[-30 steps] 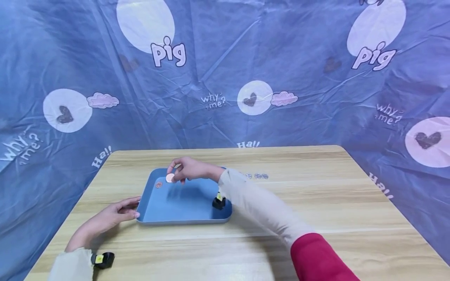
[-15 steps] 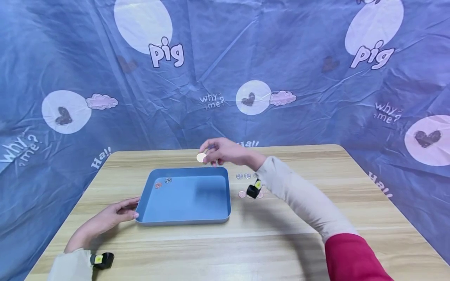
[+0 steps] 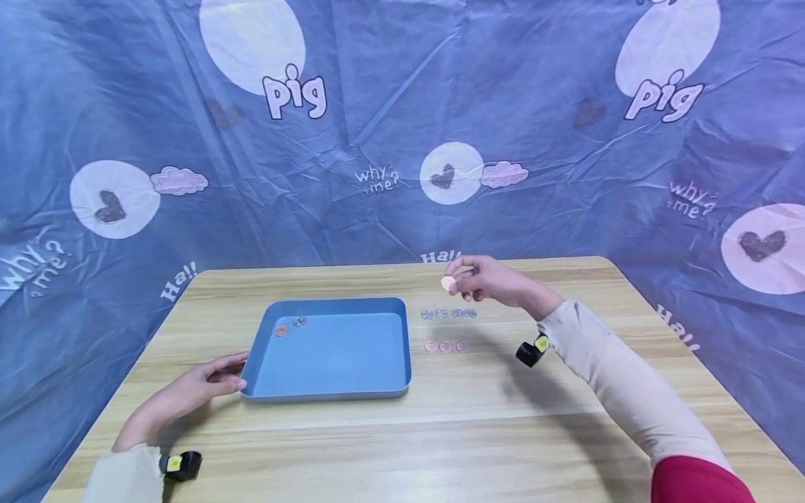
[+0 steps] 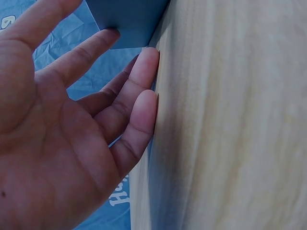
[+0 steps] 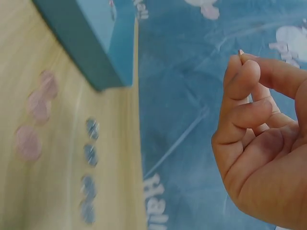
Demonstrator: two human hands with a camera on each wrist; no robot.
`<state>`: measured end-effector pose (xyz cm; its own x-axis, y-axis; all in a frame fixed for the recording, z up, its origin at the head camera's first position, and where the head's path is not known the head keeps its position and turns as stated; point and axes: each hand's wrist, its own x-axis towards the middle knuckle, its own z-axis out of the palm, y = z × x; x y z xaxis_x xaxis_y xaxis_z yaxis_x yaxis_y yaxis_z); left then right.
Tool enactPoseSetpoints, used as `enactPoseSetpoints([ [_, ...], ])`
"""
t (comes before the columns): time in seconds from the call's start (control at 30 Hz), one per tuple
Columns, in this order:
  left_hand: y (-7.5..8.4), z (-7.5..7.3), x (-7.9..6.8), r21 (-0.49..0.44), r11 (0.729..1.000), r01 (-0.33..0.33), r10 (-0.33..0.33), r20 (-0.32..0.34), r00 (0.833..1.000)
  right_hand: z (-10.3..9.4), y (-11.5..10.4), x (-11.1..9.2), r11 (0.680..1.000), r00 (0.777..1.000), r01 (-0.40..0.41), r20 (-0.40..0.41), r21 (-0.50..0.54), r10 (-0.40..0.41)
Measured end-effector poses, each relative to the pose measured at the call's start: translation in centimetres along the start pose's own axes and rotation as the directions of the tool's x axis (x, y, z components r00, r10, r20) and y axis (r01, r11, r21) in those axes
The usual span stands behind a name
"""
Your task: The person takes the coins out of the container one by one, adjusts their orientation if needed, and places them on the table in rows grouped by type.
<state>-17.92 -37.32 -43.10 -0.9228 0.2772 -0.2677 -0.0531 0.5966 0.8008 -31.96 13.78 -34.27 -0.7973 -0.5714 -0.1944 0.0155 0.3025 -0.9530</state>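
Observation:
My right hand (image 3: 497, 282) is raised over the far part of the table and pinches a coin (image 3: 448, 283) between thumb and fingertips. In the right wrist view just the coppery edge of that coin (image 5: 241, 52) peeks out past the fingers. A shallow blue tray (image 3: 339, 396) lies left of centre. Inside it, near the far left corner, are a copper coin (image 3: 281, 330) and a silver coin (image 3: 299, 321). My left hand (image 3: 191, 391) rests beside the tray's left wall, fairly straight fingertips touching it; the left wrist view has the lower fingers on the wood.
Right of the tray, a row of several silver coins (image 3: 441, 314) lies on the wooden table (image 3: 377, 454). Nearer to me is a row of three copper coins (image 3: 446, 346). A blue printed curtain (image 3: 352, 140) hangs behind the table.
My right hand has moved right with its coin, from over the tray to beyond the coin rows. The tray's silver coin and both rows came into view. My left hand has stayed put.

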Motion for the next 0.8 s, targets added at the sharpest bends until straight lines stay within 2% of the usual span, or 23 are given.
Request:
enactPoseSetpoints([
  [0.23,-0.1,0.0,0.0,0.001,1.000,-0.009,0.009,0.007,1.000,-1.5,3.6,-1.8,0.999,0.998,-0.049,-0.031,0.021,0.049],
  [0.47,-0.1,0.0,0.0,-0.008,1.000,0.003,-0.003,0.010,1.000,-1.5,7.4,-2.8,0.995,0.995,-0.096,-0.029,-0.001,0.096],
  [0.8,-0.2,0.0,-0.1,-0.022,1.000,-0.002,0.002,0.016,1.000,-1.1,9.7,-3.9,0.990,0.990,-0.139,-0.032,-0.033,0.138],
])
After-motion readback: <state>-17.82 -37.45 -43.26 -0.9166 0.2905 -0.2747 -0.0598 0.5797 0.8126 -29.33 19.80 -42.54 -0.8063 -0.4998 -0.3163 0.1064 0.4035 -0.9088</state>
